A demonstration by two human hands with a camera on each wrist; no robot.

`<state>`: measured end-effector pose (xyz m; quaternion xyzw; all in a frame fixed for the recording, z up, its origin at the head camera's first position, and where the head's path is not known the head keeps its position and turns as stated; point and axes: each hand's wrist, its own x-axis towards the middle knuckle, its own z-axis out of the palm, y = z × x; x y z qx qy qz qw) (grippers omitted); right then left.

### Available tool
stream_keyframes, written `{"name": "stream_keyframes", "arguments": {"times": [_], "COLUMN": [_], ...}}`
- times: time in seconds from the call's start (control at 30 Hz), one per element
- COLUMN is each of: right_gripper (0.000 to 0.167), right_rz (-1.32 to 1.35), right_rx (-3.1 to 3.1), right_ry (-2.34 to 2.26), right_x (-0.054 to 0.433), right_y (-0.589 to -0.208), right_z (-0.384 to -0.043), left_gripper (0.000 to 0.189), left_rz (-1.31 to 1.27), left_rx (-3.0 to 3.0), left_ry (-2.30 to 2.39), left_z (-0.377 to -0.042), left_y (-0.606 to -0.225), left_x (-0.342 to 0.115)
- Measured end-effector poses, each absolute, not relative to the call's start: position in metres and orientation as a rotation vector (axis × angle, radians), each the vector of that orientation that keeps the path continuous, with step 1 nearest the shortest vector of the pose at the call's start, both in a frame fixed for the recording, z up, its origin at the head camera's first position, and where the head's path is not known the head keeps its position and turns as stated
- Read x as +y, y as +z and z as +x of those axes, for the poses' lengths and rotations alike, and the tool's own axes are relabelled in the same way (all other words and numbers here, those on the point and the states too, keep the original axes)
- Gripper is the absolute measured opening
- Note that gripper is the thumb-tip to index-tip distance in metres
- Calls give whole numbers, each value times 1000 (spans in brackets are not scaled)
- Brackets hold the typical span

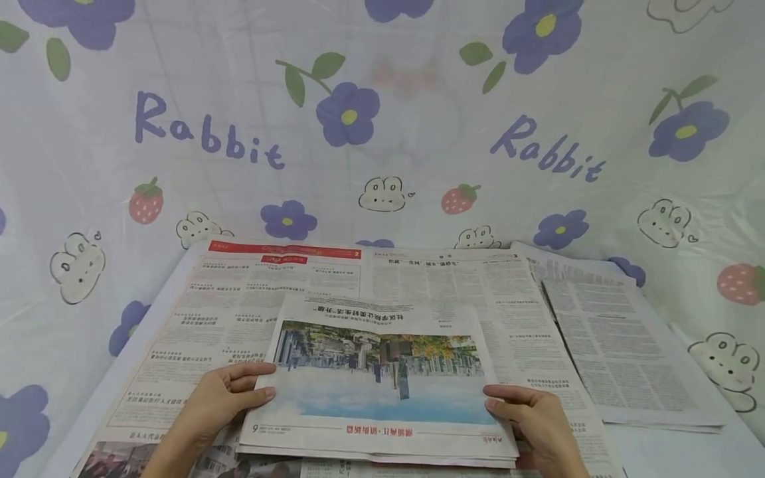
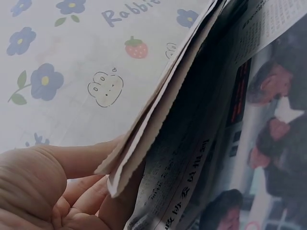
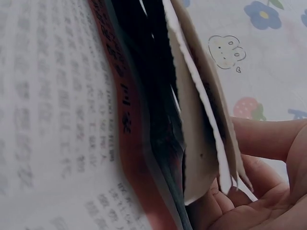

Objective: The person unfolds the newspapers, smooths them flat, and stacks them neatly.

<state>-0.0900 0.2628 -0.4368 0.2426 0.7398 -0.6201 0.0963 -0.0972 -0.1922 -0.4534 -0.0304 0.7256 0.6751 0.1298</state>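
The left hand (image 1: 218, 405) is reaching in from the lower left, its forearm slanting upward and its wrist bending inward, while its thumb and fingers are pinching the left edge of a folded newspaper (image 1: 382, 401). The right hand (image 1: 534, 421) is mirroring it from the lower right, gripping the opposite edge at nearly the same height. In both wrist views, the remaining fingers are curling below the layered paper edges, which are fanning slightly apart.

The folded newspaper is sitting between the hands, over the lower middle of a spread newspaper (image 1: 442, 279); whether the two are touching all along is impossible to tell. Its colour photograph is facing up, showing upside down to the head camera, with blue sky toward the person. The spread newspaper is covering much of the white table (image 1: 657, 455), and another stack of newspaper (image 1: 633, 358) is lying to the right.
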Motion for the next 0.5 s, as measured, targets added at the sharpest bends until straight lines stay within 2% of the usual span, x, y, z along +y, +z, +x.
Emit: {"name": "stream_keyframes", "arguments": {"times": [0.5], "right_gripper": [32], "right_rz": [701], "right_rx": [2269], "right_ry": [-1776], "right_x": [262], "right_y": [-438], "right_z": [-91], "left_gripper": [53], "left_rz": [-61], "left_rx": [2090], "left_ry": [1971], "left_z": [-98], "left_y": [-455], "left_x": [-191]}}
